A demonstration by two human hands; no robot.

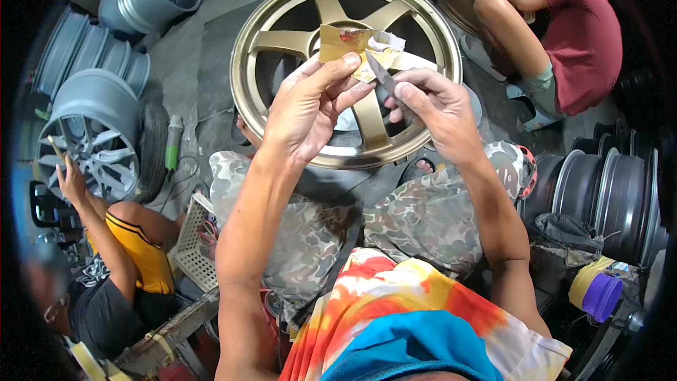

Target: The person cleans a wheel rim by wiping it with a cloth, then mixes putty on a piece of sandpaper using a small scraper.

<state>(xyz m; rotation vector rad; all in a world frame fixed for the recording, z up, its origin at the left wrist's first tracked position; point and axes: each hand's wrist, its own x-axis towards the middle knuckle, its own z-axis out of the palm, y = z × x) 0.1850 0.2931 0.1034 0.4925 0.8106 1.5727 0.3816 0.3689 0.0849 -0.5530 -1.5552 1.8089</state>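
My left hand point(308, 107) pinches a yellowish-brown card point(334, 45) between thumb and fingers. A red smear and some pale yellow and whitish paste-like stuff lie on the card. In my right hand point(438, 114) is a small grey flat blade point(379, 70), gripped between thumb and fingers. Its tip meets the pasty edge of the card, though I cannot tell whether it presses on it. Below both hands, between my knees, lies a gold multi-spoke wheel rim point(371, 121), face up.
Silver wheels point(92, 99) are stacked at the left, near a green and grey power tool point(173, 142). A person in yellow shorts point(144, 254) sits lower left; another in a red shirt point(582, 35) crouches upper right. Dark rims point(592, 183) and a purple tape roll point(601, 298) are at right.
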